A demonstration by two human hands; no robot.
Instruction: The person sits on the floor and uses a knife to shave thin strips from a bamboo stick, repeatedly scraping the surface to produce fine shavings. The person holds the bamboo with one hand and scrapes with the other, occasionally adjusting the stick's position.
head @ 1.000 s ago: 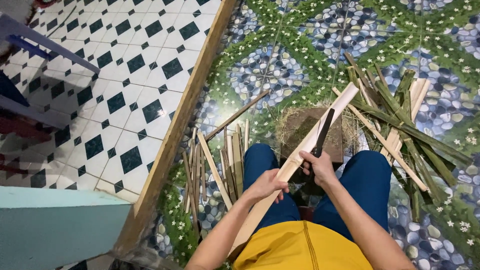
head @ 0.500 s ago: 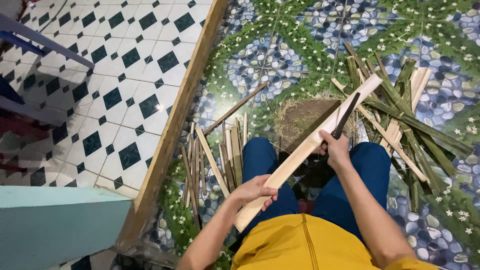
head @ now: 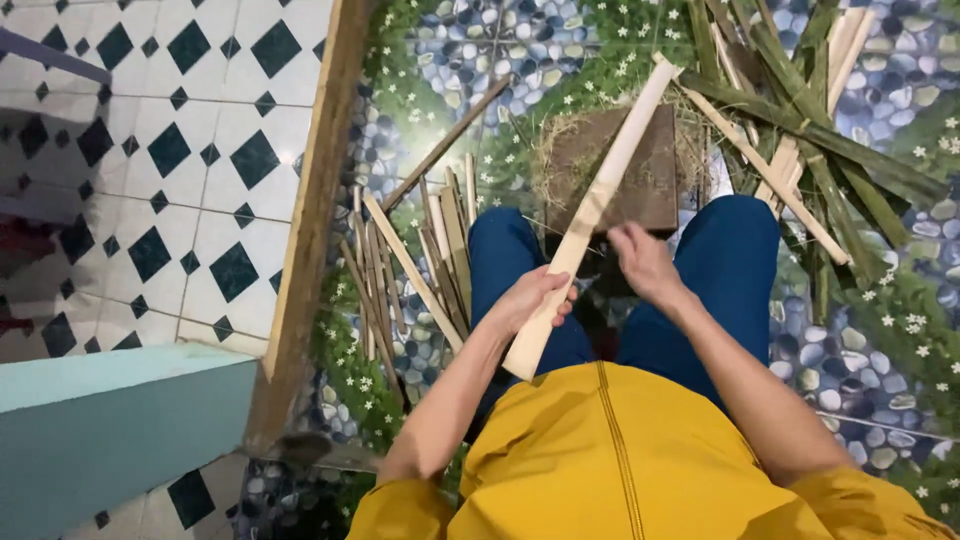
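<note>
Head view, left hand: your left hand (head: 535, 298) is closing round the lower part of a long pale bamboo slat (head: 590, 215), fingers wrapped over its top face, near its bottom end.
Head view, slat: the bamboo slat is running up and to the right from just above your lap, tilted, its far end reaching past the wooden block (head: 625, 165) toward the green strips.
Head view, right hand: your right hand (head: 645, 262) is hovering just right of the slat, fingers curled loosely; it is blurred, so you cannot tell whether it is gripping anything or touching the slat.
Head view, block: the dark wooden block is lying on the floor between your knees, with dry fibres strewn over its top, and the slat is crossing over it.
Head view, left pile: thin split sticks (head: 420, 265) are lying in a loose bundle on the floor just left of your left knee.
Head view, right pile: green and pale bamboo strips (head: 810, 130) are lying crossed in a heap beyond your right knee.
Head view, floor: you are sitting over a pebble-and-flower patterned floor (head: 870, 340); a wooden beam (head: 310, 220) is dividing it from the black-and-white diamond tiles (head: 180, 150) on the left.
Head view, clothing: you are wearing blue trousers (head: 720, 260) and a yellow top (head: 620, 450).
</note>
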